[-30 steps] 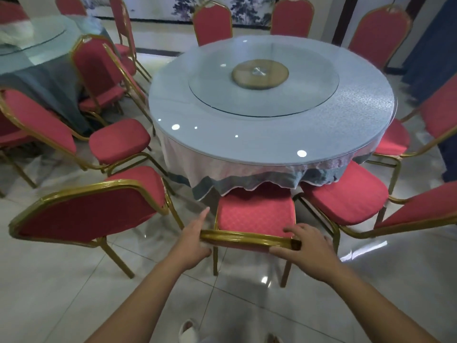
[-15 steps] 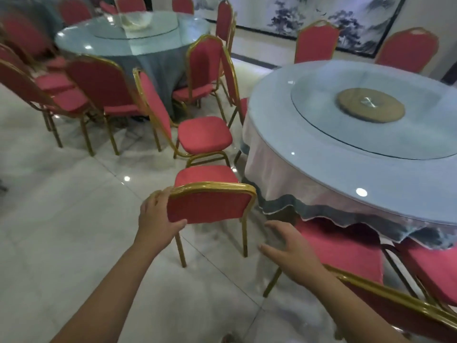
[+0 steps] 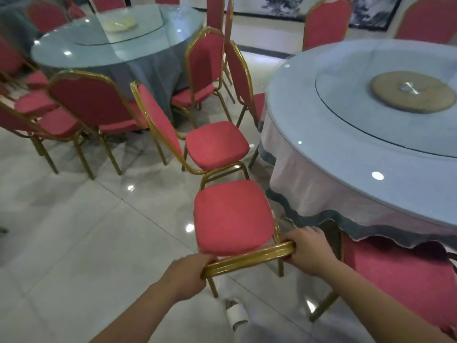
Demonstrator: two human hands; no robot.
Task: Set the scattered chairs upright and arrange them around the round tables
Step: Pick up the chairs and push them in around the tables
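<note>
1. Held chair (image 3: 232,216): upright, legs on the tiled floor. It stands at the near edge of the right-hand round table (image 3: 346,149), between a neighbouring chair (image 3: 216,144) ahead and another chair (image 3: 400,276) at lower right.
2. Key relation: the seat lies straight ahead of the grip, away from the person. The gold top rail (image 3: 249,258) runs crosswise, low left to high right. The table lies to the right of the seat, so the seat front points along the table's edge, not under it.
3. Right hand (image 3: 306,251): nearer the table, just beside the tablecloth hem, fingers wrapped over the rail's right corner.
4. Left hand (image 3: 188,276): clenched round the rail's left end, on the open-floor side.
5. Judgement: the next move probably calls for swinging the seat front rightward toward the table. Risk: its front leg seems to be touching or nearly touching the neighbouring chair's frame.
</note>
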